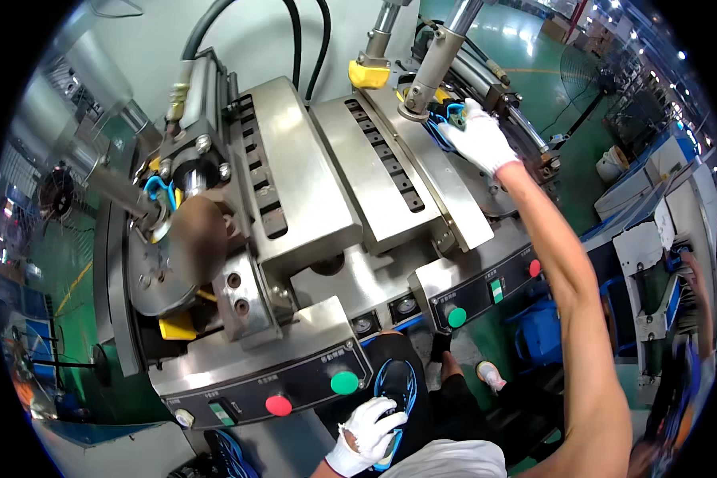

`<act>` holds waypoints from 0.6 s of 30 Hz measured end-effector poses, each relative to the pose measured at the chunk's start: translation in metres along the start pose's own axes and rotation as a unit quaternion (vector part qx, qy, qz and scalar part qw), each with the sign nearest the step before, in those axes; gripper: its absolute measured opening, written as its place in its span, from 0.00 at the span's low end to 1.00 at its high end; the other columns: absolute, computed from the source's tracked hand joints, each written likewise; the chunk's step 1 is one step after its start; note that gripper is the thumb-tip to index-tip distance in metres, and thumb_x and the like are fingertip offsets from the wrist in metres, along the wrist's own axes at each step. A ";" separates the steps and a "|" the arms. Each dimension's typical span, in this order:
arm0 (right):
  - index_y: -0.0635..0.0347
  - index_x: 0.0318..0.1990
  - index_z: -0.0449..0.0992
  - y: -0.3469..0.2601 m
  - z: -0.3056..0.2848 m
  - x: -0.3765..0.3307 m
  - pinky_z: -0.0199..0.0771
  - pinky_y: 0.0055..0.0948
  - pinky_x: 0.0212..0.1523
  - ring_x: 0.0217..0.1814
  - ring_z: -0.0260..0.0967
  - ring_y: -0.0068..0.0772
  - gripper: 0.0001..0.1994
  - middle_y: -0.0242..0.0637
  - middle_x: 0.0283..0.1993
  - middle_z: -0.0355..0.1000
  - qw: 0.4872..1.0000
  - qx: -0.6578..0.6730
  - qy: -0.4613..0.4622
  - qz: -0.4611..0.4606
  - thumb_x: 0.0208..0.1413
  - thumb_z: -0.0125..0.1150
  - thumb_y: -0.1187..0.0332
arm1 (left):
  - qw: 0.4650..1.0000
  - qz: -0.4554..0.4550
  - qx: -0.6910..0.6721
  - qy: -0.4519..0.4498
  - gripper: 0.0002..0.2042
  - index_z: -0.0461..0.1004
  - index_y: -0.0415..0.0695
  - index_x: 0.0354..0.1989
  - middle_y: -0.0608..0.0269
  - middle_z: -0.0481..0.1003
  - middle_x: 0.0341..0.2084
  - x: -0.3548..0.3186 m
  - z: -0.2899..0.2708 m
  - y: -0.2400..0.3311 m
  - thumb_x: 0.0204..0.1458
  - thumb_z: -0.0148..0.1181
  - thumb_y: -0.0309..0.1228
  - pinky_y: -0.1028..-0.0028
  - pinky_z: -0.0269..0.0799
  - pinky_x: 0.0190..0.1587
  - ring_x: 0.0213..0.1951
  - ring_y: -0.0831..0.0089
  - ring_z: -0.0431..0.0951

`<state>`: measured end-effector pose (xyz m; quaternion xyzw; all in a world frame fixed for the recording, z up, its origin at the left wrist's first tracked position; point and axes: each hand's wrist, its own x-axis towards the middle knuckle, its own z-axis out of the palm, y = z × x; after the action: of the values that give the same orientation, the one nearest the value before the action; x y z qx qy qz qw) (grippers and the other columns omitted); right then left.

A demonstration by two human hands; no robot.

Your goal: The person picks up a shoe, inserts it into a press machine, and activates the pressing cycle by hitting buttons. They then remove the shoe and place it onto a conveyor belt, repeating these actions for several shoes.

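My right hand (476, 137), in a white glove, reaches far over the steel press machine (295, 183) and grips a small blue and dark piece (452, 116) beside a steel cylinder rod (434, 64). My left hand (368, 434), also gloved, is low at the front, holding a black shoe part with blue lines (398, 382) against my lap. Just left of that hand sits a control panel with a green button (344, 382) and a red button (278, 405).
A second panel with a green button (456, 317) and a red button (534, 268) lies under my right forearm. Two slotted steel plates (390, 167) cover the machine's top. Black hoses (311, 40) rise behind. A round steel disc (167, 263) sits left. Green floor surrounds the machine.
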<state>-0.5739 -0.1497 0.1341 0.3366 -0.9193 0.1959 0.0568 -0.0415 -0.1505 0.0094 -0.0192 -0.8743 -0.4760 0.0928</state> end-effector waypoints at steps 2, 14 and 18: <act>0.67 0.65 0.69 -0.025 0.014 -0.131 0.74 0.44 0.66 0.62 0.75 0.60 0.33 0.60 0.60 0.75 0.949 0.207 0.191 -0.144 0.56 0.70 0.57 | 0.999 0.029 0.011 -0.035 0.24 0.79 0.46 0.53 0.48 0.76 0.51 -0.003 -0.008 -0.001 0.44 0.72 0.34 0.53 0.75 0.56 0.52 0.45 0.78; 0.71 0.78 0.49 -0.023 0.063 -0.364 0.35 0.55 0.82 0.85 0.32 0.68 0.49 0.65 0.82 0.39 0.992 0.111 -0.034 -0.049 0.62 0.62 0.43 | 0.989 0.081 0.082 -0.094 0.08 0.82 0.46 0.37 0.57 0.78 0.32 0.043 0.018 0.025 0.54 0.68 0.35 0.62 0.78 0.37 0.35 0.57 0.81; 0.68 0.79 0.48 -0.036 -0.005 -0.459 0.42 0.42 0.82 0.85 0.42 0.55 0.50 0.60 0.82 0.45 0.914 0.339 -0.223 -0.024 0.62 0.63 0.42 | 0.996 0.009 0.045 0.083 0.05 0.83 0.44 0.36 0.55 0.78 0.32 0.013 0.026 0.040 0.55 0.68 0.29 0.62 0.76 0.37 0.35 0.56 0.80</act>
<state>-0.1989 0.1007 0.0423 0.3923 -0.7784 0.4141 -0.2620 -0.0528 -0.1075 0.0306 0.0167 -0.8839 -0.4354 0.1699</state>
